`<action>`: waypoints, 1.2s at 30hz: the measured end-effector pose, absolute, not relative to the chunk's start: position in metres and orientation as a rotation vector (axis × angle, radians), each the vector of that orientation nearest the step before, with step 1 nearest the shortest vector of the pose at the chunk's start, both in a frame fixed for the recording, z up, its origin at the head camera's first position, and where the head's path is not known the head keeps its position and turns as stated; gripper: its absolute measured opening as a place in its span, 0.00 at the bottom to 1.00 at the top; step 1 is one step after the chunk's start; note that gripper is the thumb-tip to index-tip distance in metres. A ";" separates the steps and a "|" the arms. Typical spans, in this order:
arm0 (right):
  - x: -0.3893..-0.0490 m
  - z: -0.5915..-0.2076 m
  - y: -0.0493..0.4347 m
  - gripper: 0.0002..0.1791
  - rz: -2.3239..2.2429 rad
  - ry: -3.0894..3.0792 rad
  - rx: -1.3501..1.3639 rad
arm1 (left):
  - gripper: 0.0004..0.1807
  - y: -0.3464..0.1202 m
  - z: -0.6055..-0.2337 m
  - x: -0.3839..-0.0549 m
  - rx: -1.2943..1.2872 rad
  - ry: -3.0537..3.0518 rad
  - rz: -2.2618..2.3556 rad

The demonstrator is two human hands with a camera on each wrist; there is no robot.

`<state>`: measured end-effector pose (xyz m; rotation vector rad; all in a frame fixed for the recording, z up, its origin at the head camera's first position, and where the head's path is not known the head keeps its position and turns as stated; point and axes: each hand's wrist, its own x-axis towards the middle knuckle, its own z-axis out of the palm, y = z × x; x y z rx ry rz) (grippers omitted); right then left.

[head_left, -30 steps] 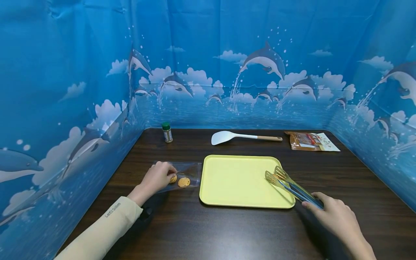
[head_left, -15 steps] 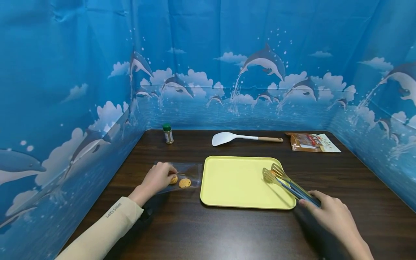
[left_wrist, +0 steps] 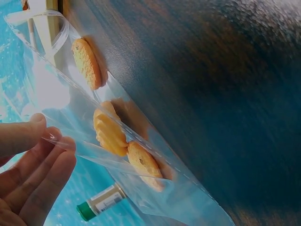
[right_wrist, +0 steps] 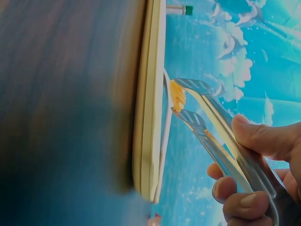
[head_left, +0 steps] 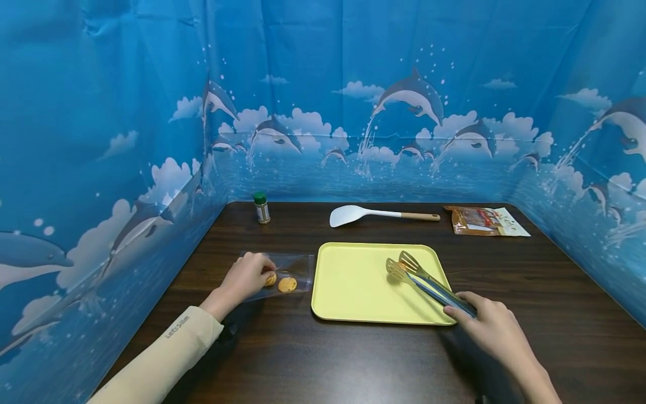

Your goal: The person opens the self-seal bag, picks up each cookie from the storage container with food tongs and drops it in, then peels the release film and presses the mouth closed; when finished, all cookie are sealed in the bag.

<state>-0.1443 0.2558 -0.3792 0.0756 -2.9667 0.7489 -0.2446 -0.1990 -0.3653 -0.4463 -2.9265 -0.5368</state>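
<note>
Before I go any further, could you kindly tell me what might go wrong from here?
The held cookie sits only between the tips of the tongs over the tray, so it might slip out, or crumble if the right grip squeezes too hard. The left grip pinches the clear bag by its thin film, so a tug could shift the bagged cookies.

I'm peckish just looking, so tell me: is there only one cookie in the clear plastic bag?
No, the left wrist view shows three cookies inside the clear plastic bag.
</note>
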 end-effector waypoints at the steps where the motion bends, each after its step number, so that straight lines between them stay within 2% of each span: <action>1: -0.145 -0.379 0.252 0.36 0.755 -2.962 0.085 | 0.08 -0.199 -0.366 -0.244 -0.445 -2.927 -0.537; 22: -0.168 -0.377 0.172 0.24 0.968 -2.845 0.334 | 0.08 -0.201 -0.368 -0.242 -0.467 -2.912 -0.554; 36: -0.179 -0.380 0.118 0.22 0.887 -2.842 0.493 | 0.07 -0.201 -0.367 -0.241 -0.473 -2.901 -0.549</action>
